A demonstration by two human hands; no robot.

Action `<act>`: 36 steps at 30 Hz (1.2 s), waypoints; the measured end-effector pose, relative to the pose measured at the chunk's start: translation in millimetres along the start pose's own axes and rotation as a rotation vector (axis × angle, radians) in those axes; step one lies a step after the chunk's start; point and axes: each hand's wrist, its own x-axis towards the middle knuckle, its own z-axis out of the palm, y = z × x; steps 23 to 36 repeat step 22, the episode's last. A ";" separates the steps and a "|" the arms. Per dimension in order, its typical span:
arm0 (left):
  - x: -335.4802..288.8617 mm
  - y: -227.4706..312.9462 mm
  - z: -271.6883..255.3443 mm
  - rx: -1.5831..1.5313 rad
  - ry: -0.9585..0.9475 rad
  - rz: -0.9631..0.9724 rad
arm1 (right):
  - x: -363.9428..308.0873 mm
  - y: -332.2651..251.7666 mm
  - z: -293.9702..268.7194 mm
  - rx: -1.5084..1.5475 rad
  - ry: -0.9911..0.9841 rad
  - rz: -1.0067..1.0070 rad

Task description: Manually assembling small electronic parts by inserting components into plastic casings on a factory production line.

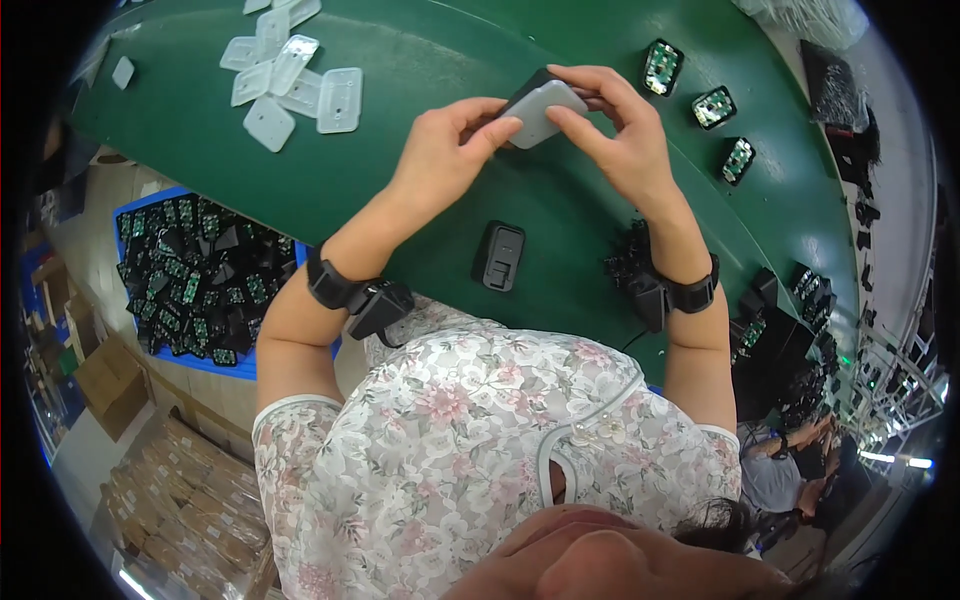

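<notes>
Above the green table, my left hand (448, 148) and my right hand (628, 130) hold a black plastic case with a pale grey rounded cover (545, 112) laid against it. My left thumb presses the cover's left edge and my right thumb its upper right edge. The other fingers wrap round the back, where most of the black case is hidden. I cannot tell whether the cover is fully seated. Nearer to me, a black rectangular case (499, 257) with a recessed face lies on the table, touched by neither hand.
Several translucent white covers (293, 66) are heaped at the far left. At right stand black cases with green circuit boards (714, 107). A blue bin (125, 230) of similar parts sits left, below the table. Dark clustered pieces (627, 255) lie by my right forearm. Another person (785, 475) works at lower right.
</notes>
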 end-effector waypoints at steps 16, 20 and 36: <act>-35.1 -21.8 -80.2 1.309 0.738 0.342 | 90.0 27.8 -41.9 -0.131 0.034 0.055; -45.1 -34.4 -82.0 1.351 0.762 0.273 | 121.8 46.6 -56.3 -0.161 -0.092 0.084; -45.9 -41.6 -80.8 1.346 0.780 0.284 | 127.6 48.9 -62.5 -0.108 -0.148 0.137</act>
